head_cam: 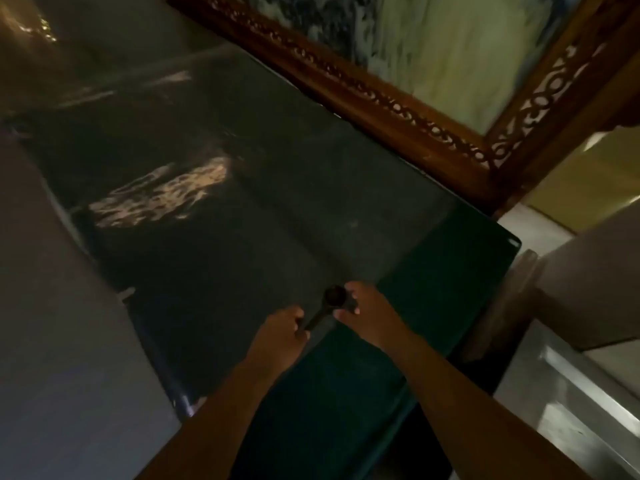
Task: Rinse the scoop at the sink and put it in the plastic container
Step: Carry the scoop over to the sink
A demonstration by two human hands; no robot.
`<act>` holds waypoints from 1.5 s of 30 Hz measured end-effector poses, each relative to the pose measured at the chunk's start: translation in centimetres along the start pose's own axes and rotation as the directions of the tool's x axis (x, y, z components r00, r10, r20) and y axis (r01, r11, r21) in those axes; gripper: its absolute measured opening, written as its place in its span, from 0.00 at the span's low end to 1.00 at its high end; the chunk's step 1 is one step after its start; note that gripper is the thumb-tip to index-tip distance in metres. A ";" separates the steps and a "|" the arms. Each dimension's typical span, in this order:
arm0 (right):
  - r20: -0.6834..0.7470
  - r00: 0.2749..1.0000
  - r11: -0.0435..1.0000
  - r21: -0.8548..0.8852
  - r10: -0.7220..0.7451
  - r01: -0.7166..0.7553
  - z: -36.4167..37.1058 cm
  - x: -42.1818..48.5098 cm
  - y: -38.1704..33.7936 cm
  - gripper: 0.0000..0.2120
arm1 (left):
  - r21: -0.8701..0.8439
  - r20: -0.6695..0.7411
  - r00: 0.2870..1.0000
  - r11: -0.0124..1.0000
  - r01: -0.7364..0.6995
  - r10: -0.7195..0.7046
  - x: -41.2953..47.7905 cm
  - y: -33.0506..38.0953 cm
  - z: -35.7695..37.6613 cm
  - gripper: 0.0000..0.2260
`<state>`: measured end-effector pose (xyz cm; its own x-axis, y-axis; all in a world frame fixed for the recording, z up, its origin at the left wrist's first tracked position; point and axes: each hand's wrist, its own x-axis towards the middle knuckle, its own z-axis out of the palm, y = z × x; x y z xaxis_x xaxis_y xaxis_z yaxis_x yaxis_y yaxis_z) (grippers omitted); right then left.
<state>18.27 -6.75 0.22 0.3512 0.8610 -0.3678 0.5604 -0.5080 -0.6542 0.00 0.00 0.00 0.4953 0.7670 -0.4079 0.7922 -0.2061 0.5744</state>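
A small dark scoop (327,306) with a round bowl and a straight handle is held in front of me above a dark glossy surface (242,220). My left hand (282,332) is closed around the end of the handle. My right hand (367,315) pinches the round bowl with fingertips and thumb. No plastic container is in view. The picture is dim and blurred.
A carved wooden frame (398,109) runs along the far side of the dark surface. At the right edge lies a shiny steel surface (571,393), maybe a sink rim. A grey surface (52,341) fills the left.
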 end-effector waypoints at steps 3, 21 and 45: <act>0.041 0.998 0.995 -0.084 -0.042 0.045 0.5 1.4 0.0 0.37 | 0.010 0.008 1.000 1.000 -0.015 0.015 0.4 -0.3 0.6 0.16; -0.014 0.996 0.955 -0.285 -0.090 0.082 1.4 0.3 0.9 0.25 | -0.047 0.091 0.996 0.999 -0.021 0.025 0.8 0.3 2.4 0.08; -0.388 0.881 0.948 -0.048 0.272 -0.314 -6.9 -29.8 17.3 0.22 | -0.363 0.485 0.849 0.932 -0.023 0.210 -16.1 17.1 19.2 0.08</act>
<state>22.64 -41.36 4.42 0.7526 0.6109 -0.2457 0.4572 -0.7534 -0.4727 12.40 -27.52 2.74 0.7595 0.3135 -0.5700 0.5973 0.0111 0.8019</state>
